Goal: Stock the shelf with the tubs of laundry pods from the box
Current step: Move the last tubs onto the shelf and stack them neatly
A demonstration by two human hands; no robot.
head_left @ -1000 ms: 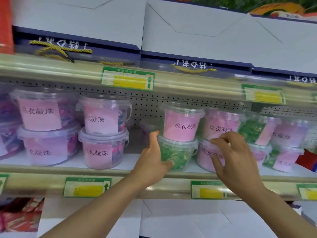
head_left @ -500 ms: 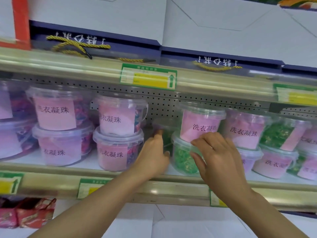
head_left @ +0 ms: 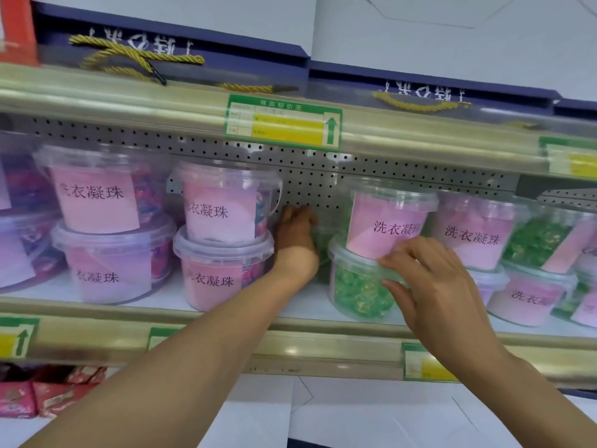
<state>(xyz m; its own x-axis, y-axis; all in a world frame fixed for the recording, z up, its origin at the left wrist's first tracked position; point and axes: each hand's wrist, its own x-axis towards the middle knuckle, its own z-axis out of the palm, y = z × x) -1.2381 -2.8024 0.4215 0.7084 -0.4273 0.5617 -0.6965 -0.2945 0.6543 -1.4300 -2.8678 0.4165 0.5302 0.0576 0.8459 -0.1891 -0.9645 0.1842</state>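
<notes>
Left hand: reaches deep into the gap between two tub stacks, toward the shelf's back wall; fingers curl round a green tub behind the front row. Likely pushing it back to make room in front.
Right hand: at the shelf's front edge, thumb and fingertips pinch the lower tub of the green stack at its rim, probably steadying it so the upper tub stays seated.
Tubs: two-high rows along the shelf; pink labels face out.
Box: not in view.
Neighbours: pink stack just beside the left wrist; more stacks right, touching.
Obstructions: the gap is narrow; the forearm could nudge the pink stack, I judge. The shelf above limits lift height.
Below: red packets, lower left.
Progress: shelf looks nearly full.
</notes>
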